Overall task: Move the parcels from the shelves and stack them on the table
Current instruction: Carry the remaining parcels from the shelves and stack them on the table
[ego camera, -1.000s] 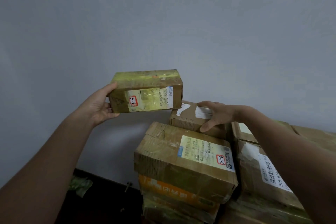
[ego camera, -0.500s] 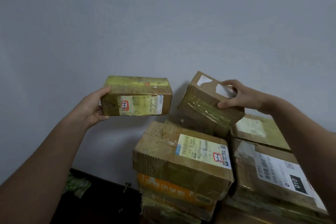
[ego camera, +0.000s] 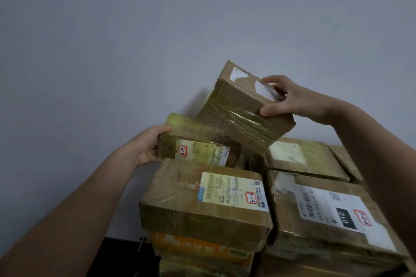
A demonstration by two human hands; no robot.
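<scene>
My left hand [ego camera: 146, 146] grips the left end of a yellow-taped parcel [ego camera: 198, 141] with a red-framed label, low behind the top parcel of the left stack [ego camera: 202, 200]. My right hand [ego camera: 286, 99] holds a brown taped parcel [ego camera: 240, 110] by its right end, thumb on the front face, fingers on top. That parcel is tilted and raised above the yellow-taped one, overlapping its right part. Whether the two parcels touch I cannot tell.
Stacked parcels fill the lower right: a large box with a white "010" label [ego camera: 326, 213], a taped box behind it [ego camera: 301, 155], an orange-printed box [ego camera: 198, 245] lower in the left stack. A plain grey wall [ego camera: 157, 29] stands behind. Dark floor [ego camera: 121, 254] at lower left.
My left hand has brought the yellow-taped parcel right and down, close behind the left stack. My right hand lifted the brown parcel off the pile and tilted it higher.
</scene>
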